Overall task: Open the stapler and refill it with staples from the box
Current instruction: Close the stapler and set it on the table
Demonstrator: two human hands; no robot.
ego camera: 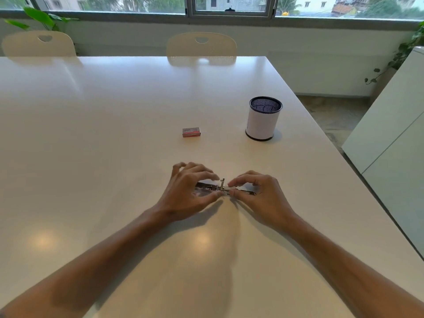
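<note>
The metal stapler (223, 188) lay on the white desk (114, 134), close to the person. The left hand (191, 189) grasped its left portion between the fingers; the right hand (259, 191) pinched its right portion. The staple box (191, 132) sat farther back, apart, near a mesh cup (263, 119).

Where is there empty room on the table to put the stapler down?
The table is bare left of the staple box and near the front edge. It is crowded only where both hands hold the stapler, and by the pen cup.
</note>
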